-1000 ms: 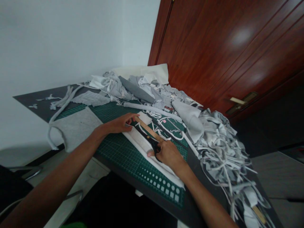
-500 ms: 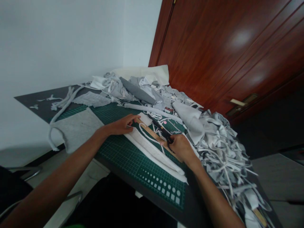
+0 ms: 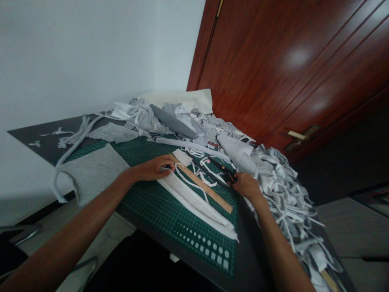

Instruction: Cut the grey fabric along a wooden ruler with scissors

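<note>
A long folded strip of pale fabric (image 3: 197, 204) lies slantwise over the green cutting mat (image 3: 146, 202). My left hand (image 3: 159, 167) pinches its upper left end. My right hand (image 3: 244, 183) is closed round the handles of black scissors (image 3: 221, 166), whose blades point to the upper left over the mat. Between the hands a wooden ruler (image 3: 206, 187) lies flat, with a thin white cord (image 3: 190, 182) curving beside and partly over it. A small white fabric piece (image 3: 182, 157) sits at the ruler's top end.
Grey and white scraps (image 3: 273, 182) are heaped along the back and right of the table. A flat grey cloth (image 3: 94, 172) lies at the left, beside a long fabric tube (image 3: 71, 152). Behind are a white wall (image 3: 91, 48) and a wooden door (image 3: 273, 61).
My right hand has moved right with the scissors, away from the ruler. The ruler now shows along its length. My left hand stays at the fabric strip's end. The view has shifted slightly.
</note>
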Demonstrator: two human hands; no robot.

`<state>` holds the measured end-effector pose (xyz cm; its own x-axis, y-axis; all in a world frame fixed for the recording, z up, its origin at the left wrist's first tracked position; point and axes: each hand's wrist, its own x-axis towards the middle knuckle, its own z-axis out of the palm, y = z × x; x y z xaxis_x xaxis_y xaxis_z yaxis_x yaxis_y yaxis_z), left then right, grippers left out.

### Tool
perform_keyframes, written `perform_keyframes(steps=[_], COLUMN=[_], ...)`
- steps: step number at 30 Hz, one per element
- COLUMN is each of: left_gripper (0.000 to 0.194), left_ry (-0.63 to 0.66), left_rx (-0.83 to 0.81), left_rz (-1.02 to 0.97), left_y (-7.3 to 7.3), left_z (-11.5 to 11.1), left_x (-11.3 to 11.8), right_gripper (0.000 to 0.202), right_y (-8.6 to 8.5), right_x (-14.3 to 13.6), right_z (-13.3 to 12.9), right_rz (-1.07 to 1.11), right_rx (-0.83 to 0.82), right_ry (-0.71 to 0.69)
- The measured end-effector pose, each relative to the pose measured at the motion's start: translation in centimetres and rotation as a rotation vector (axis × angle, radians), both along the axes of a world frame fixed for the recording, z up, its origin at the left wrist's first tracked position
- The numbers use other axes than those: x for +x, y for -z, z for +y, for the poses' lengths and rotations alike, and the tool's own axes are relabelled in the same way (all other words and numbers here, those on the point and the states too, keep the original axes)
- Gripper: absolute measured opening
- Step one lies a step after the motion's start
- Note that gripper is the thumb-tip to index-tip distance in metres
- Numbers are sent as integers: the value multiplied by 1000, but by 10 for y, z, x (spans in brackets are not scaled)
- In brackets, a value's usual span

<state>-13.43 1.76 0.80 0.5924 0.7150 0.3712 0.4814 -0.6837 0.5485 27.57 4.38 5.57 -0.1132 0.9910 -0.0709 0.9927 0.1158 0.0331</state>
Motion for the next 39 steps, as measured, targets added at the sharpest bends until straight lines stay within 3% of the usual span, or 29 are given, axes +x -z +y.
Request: perform_keyframes(steps=[8, 11, 14, 16, 19, 20, 22, 26, 31, 36, 39], left_gripper=[39, 36, 34, 33, 31, 31, 31, 33, 45, 49, 51], left_ry=[-45, -93, -135, -144, -150, -152, -167, -237, -300, -280, -278], left_rx=[-1, -35, -59, -56, -38, -34, -28, -38, -71, -78, -92], left_rz=[49, 50, 68, 95, 123, 128, 131, 143, 115, 85, 88], left_y=[0, -3, -6, -7, -9, -9, -9, -9, -13, -18, -16], left_z=[0, -2, -4, -4, -4, -3, -2, 0, 2, 3, 5], left_x=[3, 6, 9, 11, 14, 14, 14, 12, 12, 14, 11], right_gripper=[17, 18, 18, 18, 12, 19, 34, 35, 33, 36, 33], right_y=[-12, -27, -41, -42, -23, -13, 7, 29, 26, 22, 22], right_x=[23, 21, 1, -23, -60, -69, -79, -71, -48, -37, -30], right_z=[4, -2, -24, -44, -73, -80, -87, -85, -76, -72, -68], right_rz=[162, 256, 465, 601, 619, 574, 515, 525, 544, 492, 508], right_rx=[-82, 56, 246, 238, 170, 151, 119, 78, 63, 89, 142], right_ry=[-200, -207, -359, -528, -679, -704, -711, -711, -669, -415, -374])
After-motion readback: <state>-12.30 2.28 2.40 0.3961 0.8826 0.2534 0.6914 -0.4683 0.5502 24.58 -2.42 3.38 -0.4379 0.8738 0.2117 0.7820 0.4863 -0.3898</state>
